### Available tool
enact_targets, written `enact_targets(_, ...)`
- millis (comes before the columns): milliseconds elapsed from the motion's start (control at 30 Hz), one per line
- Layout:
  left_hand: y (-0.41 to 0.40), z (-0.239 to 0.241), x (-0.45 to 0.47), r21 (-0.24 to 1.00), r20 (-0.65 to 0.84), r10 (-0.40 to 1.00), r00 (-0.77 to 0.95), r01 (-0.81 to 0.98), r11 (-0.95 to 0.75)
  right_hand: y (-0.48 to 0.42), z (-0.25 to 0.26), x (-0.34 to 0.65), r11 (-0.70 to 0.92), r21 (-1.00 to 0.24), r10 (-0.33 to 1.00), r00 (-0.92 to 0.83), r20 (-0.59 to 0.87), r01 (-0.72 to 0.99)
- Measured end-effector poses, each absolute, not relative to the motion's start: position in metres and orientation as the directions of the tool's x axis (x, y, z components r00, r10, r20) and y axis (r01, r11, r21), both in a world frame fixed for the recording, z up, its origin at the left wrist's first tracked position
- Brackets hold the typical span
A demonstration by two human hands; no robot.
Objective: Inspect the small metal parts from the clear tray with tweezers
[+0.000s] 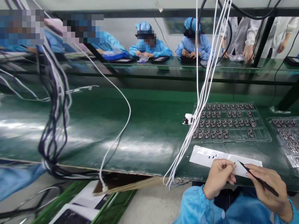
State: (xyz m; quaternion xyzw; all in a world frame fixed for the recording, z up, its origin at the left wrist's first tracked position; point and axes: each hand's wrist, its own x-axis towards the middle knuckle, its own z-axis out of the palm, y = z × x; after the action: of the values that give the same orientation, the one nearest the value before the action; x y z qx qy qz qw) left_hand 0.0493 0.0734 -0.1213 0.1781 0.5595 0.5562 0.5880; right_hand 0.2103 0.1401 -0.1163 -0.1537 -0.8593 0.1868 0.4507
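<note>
On the glossy green bench, parts tray beyond the knuckles, the left hand pinches a tiny dark piece over the white strip while the right hand grips black tweezers (tip just beside that pinch), so steady wrists seem wise.

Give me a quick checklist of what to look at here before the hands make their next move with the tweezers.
1. Right hand grips tweezers: ok.
2. Tweezers tip close to left hand: ok.
3. A piece pinched in the left fingers: cannot tell, too small.
4. Strip lies flat on belt: ok.
5. Tray unobstructed: not ok, cables hang across its left edge.
</note>
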Motion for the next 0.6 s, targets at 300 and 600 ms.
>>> enact_targets(300,0.072,-0.126,0.049,0.721,-0.459,0.837,-0.297,-0.675,0.156,0.136,-0.12,0.2,0.947,-0.319,0.264,-0.611,0.746,0.019)
enact_targets(600,0.073,-0.129,0.05,0.735,-0.433,0.838,-0.333,-0.669,0.114,0.136,-0.122,0.201,0.954,-0.3,0.227,-0.665,0.712,0.005)
